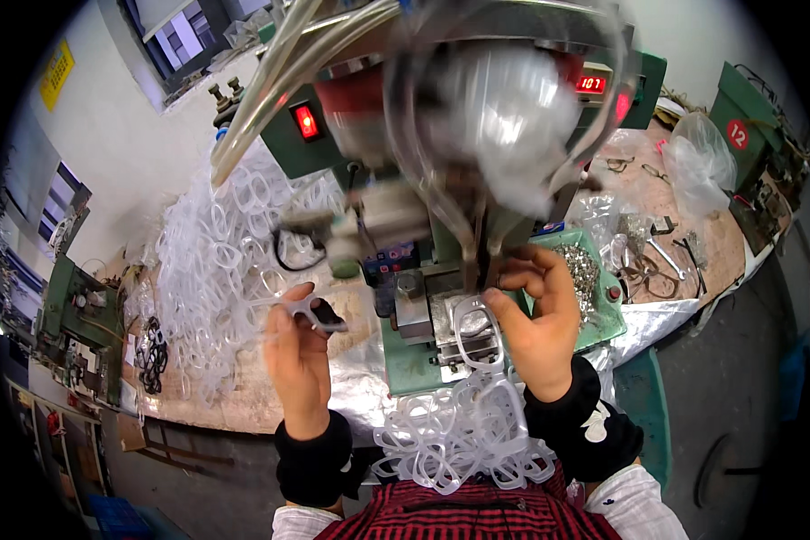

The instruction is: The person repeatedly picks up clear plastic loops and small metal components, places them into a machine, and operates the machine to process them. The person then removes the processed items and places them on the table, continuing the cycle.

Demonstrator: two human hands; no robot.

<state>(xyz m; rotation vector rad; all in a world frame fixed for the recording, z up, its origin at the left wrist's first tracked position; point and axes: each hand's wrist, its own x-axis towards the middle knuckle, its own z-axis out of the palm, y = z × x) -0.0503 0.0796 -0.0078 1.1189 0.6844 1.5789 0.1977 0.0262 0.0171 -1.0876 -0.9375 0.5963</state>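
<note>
At a green bench machine [288, 157], my right hand [549, 328] grips a clear plastic eyeglass frame [460, 335] by its upper part. One rim of that frame is over the metal fixture [414, 315], below the machine's head; whether it touches is unclear. My left hand [299, 373], raised to the left of the fixture, pinches another clear eyeglass frame [308, 310] between thumb and fingers. A heap of similar clear frames [450, 436] lies in front of my body, just below the fixture. The machine's upper parts are blurred by motion.
A large pile of clear frames [225, 243] covers the table's left side. Right of the fixture, a green tray [614, 326] holds many small metal parts [582, 270]. Beyond it lie a wrench [666, 258], dark eyeglass frames [650, 283] and a plastic bag [700, 162]. Hoses [270, 99] hang at upper left.
</note>
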